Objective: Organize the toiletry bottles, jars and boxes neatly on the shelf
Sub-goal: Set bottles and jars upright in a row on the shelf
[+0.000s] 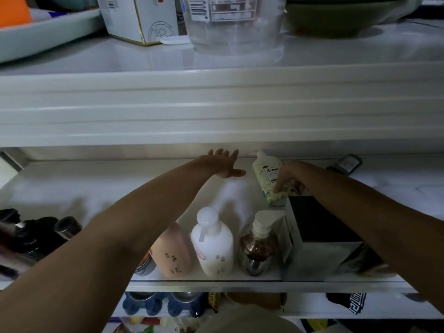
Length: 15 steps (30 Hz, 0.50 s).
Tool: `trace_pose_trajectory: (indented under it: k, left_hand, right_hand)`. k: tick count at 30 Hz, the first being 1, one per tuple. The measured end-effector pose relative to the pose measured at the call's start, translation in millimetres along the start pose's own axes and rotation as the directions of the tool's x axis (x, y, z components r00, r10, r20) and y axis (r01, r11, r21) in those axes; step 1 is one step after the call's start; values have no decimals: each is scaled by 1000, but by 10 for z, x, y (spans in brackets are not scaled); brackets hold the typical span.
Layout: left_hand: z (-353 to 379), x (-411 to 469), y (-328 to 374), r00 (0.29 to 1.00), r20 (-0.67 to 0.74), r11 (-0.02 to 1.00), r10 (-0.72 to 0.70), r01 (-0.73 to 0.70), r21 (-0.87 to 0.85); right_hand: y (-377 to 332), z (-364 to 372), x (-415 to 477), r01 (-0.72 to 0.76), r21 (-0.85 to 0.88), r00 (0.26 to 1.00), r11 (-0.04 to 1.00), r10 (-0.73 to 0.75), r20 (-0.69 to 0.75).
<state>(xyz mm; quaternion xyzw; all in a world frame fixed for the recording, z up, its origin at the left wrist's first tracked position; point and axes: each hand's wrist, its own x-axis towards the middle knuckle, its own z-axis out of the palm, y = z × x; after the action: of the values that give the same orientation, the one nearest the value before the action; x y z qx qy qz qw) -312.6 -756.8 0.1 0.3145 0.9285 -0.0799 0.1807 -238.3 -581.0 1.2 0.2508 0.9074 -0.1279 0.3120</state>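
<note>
On the white shelf (72, 188), my right hand (289, 176) grips a white and green floral pump bottle (269, 174) near the back, tilted away from me. My left hand (225, 163) reaches to the back of the shelf with fingers spread, holding nothing. Along the front edge stand a peach bottle (171, 251), a white pump bottle (212, 243) and a clear brown pump bottle (258, 243). A grey box with a dark top (317, 236) stands at their right, under my right forearm.
Dark items (36, 234) crowd the shelf's front left. A dark object (348, 163) lies at the back right. The shelf above carries a white carton (141, 18), a clear container (235, 22), a tray (48, 32) and a green bowl (341, 18). Lower shelves hold more goods.
</note>
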Motion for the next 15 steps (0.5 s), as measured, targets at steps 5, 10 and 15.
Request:
trace_pose_trajectory:
  k: [5,10,15]
  left_hand:
    - [-7,0,-24,1000,-10,1000,-1,0,-14]
    - [-21,-7,-40,1000,2,1000,-17,17,-6]
    - [-248,-70,-107,998,-52,998,-43,40,-50]
  right_hand:
    - [21,9,19,1,97,1000,995,1,-24]
    - [19,19,86,-56,185,998,981,49,43]
    - [79,-77,212,-62,367,998,928,47,51]
